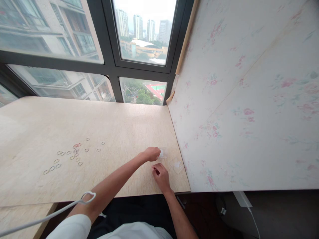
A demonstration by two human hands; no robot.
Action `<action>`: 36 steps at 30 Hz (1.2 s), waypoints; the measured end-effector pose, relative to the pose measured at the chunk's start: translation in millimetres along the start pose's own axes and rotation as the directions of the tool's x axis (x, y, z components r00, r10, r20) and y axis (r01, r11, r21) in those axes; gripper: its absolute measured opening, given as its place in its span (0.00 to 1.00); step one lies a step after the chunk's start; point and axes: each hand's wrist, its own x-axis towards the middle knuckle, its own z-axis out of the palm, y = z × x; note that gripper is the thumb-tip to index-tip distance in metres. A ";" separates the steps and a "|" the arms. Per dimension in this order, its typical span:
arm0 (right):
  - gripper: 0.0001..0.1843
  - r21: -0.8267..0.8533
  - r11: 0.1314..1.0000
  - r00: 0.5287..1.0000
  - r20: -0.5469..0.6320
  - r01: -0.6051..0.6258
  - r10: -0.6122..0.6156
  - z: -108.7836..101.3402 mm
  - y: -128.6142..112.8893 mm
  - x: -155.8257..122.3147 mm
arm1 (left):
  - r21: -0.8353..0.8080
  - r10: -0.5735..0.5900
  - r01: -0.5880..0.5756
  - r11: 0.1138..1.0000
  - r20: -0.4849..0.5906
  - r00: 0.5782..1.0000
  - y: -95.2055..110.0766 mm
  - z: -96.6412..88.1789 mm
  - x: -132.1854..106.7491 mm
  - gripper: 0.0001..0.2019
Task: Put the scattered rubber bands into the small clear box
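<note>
My left hand [151, 154] reaches across to the right side of the pale tabletop, its fingers curled down at the left part of a clear plastic box [163, 153]. The fingertips are hidden, so whether they pinch something small does not show. Closer to me, my right hand [161, 176] is closed with thumb and fingers bent together; anything in it is too small to make out. Right of the hands, a clear square plastic piece [176, 165], like a lid, lies near the wall. Several thin rings [76, 150] are scattered at the left, some reddish, others yellowish or greenish.
The tabletop [119, 132] ends at a dark-framed window [143, 70] behind and a flowered wall [224, 116] on the right. A white cable [50, 215] crosses over my left forearm at the lower left. Another white cable [254, 219] hangs at the lower right.
</note>
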 end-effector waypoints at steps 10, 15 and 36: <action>0.12 -0.009 1.000 1.000 0.002 -0.002 0.002 -0.2 -0.9 0.1 | -0.007 0.012 -0.012 1.000 -0.028 1.000 -1.5 2.9 -1.2 0.15; 0.12 -0.015 1.000 1.000 0.002 -0.005 0.005 -0.2 -1.7 0.4 | 0.006 -0.002 0.003 1.000 -0.026 1.000 2.2 0.9 -2.2 0.12; 0.12 0.000 1.000 1.000 0.011 -0.010 0.011 -1.0 -2.2 0.6 | -0.070 -0.074 0.070 0.995 -0.059 0.995 3.0 0.6 -1.9 0.09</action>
